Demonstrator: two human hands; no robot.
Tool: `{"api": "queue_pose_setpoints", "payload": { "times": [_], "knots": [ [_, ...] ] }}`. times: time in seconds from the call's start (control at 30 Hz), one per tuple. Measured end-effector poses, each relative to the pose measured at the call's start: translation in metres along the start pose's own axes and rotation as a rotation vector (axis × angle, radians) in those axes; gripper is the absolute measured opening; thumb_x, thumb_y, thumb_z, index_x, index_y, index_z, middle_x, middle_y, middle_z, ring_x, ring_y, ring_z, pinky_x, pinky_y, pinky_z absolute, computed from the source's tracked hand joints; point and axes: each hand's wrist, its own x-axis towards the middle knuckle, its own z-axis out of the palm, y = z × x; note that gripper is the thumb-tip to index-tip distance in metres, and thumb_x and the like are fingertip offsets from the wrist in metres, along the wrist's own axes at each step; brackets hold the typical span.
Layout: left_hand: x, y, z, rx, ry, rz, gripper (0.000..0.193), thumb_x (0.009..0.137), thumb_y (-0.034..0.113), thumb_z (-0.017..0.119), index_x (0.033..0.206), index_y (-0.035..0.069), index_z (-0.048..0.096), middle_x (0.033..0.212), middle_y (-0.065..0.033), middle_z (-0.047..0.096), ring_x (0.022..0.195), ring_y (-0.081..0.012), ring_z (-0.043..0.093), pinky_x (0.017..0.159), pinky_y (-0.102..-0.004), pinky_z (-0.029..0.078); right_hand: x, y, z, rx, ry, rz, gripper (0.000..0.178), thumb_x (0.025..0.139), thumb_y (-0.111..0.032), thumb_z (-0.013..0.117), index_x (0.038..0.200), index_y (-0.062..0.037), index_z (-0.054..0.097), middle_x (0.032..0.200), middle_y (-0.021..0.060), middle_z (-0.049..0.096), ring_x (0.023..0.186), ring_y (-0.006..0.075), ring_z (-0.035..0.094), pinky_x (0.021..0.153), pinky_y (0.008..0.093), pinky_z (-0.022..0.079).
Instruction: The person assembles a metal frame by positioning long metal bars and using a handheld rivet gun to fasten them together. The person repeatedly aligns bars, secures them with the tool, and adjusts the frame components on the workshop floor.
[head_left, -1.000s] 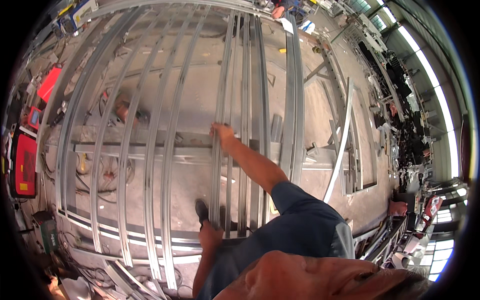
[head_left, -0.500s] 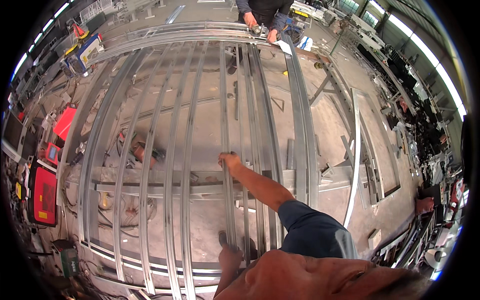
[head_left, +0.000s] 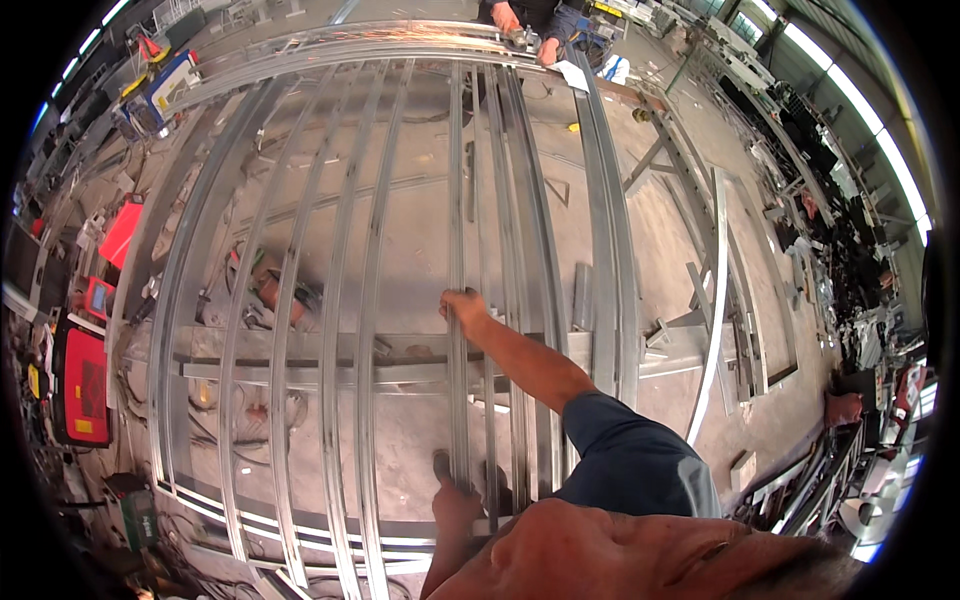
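Note:
A long grey metal profile [head_left: 456, 200] runs lengthwise across the frame in front of me. My right hand [head_left: 464, 308] is closed round it near its middle, with the arm stretched out. Closer to me, my left hand [head_left: 457, 503] grips the same profile lower down, its fingers partly hidden. Several similar profiles lie parallel on the left, among them a slotted one [head_left: 371, 300]. Just right of the held piece is a narrower bar [head_left: 488, 420].
At the far end a co-worker's gloved hands [head_left: 506, 18] work a grinder [head_left: 520, 38] on crosswise profiles [head_left: 330, 50], throwing sparks. A crossbeam [head_left: 270, 375] runs beneath the profiles. Red machines [head_left: 85, 385] stand left; a pale curved strip [head_left: 716, 300] leans right.
Sparks now fly leftward from the co-worker's grinder along the crosswise profiles. The view has shifted slightly; both my hands keep their hold on the same profile.

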Motion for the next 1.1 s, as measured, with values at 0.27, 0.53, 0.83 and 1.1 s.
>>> {"api": "queue_pose_setpoints", "payload": {
  "times": [0.27, 0.53, 0.83, 1.1],
  "knots": [
    [0.034, -0.033, 0.019, 0.031, -0.107, -0.016, 0.058, 0.074, 0.029, 0.071, 0.117, -0.004, 0.05, 0.095, -0.0292, 0.069, 0.092, -0.047, 0.067, 0.082, -0.0537, 0.054, 0.009, 0.05, -0.03, -0.44, 0.169, -0.019, 0.038, 0.081, -0.019, 0.071, 0.112, 0.0006, 0.066, 0.101, 0.0178, 0.068, 0.088, 0.0317, 0.064, 0.076, 0.0479, 0.053],
    [0.037, -0.041, 0.034, -0.033, -0.057, 0.055, 0.05, 0.074, 0.02, 0.071, 0.111, -0.003, 0.047, 0.089, -0.0287, 0.068, 0.087, -0.0481, 0.066, 0.076, -0.0554, 0.054, -0.053, 0.053, -0.035, -0.499, 0.057, 0.026, 0.055, 0.081, -0.019, 0.072, 0.126, 0.007, 0.056, 0.118, 0.0206, 0.062, 0.104, 0.0311, 0.061, 0.086, 0.0462, 0.051],
    [0.032, -0.03, 0.034, -0.07, -0.068, 0.032, 0.051, 0.075, 0.022, 0.071, 0.111, -0.003, 0.046, 0.09, -0.0286, 0.068, 0.086, -0.0485, 0.067, 0.077, -0.0563, 0.054, -0.085, 0.047, -0.026, -0.872, 0.122, -0.13, 0.05, 0.078, -0.02, 0.069, 0.118, 0.0082, 0.059, 0.101, 0.0205, 0.067, 0.095, 0.0287, 0.066, 0.078, 0.0427, 0.051],
    [-0.032, -0.053, -0.016, -0.036, 0.462, 0.268, 0.069, 0.078, 0.02, 0.076, 0.137, 0.002, 0.046, 0.131, -0.0207, 0.054, 0.123, -0.0402, 0.051, 0.103, -0.048, 0.044, -0.151, 0.057, -0.032, -0.857, 0.054, -0.247, 0.05, 0.074, -0.024, 0.068, 0.112, 0.0066, 0.06, 0.104, 0.0314, 0.067, 0.101, 0.0478, 0.065, 0.086, 0.049, 0.051]
  ]
}}
